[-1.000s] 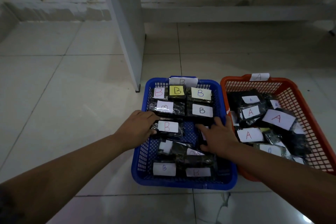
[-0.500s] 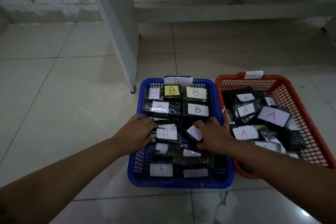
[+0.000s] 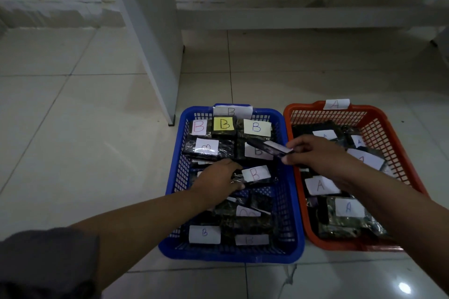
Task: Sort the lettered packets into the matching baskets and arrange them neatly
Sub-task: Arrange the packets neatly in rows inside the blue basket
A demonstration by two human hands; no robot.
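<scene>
— Pinched between your right hand (image 3: 313,156) thumb and fingertips is a dark plastic-wrapped packet with a white label (image 3: 273,149); that grip is closed on its right end, so it hangs tilted above the far right of the blue plastic mesh basket (image 3: 173,172), beside the basket's right wall.

— And your left hand (image 3: 216,181)?

— Its grip holds the left end of a flat B-labelled dark packet (image 3: 255,175) mid-basket; how tightly the fingers curl, I cannot tell.

— Which letter is on the raised one?

— Its label is turned edge-on and unreadable. Turn it face up and read it before you commit. If B, lay it flat in line with the rows, label upward; if A, carry it over to the orange plastic mesh basket (image 3: 379,126) just beside.
</scene>
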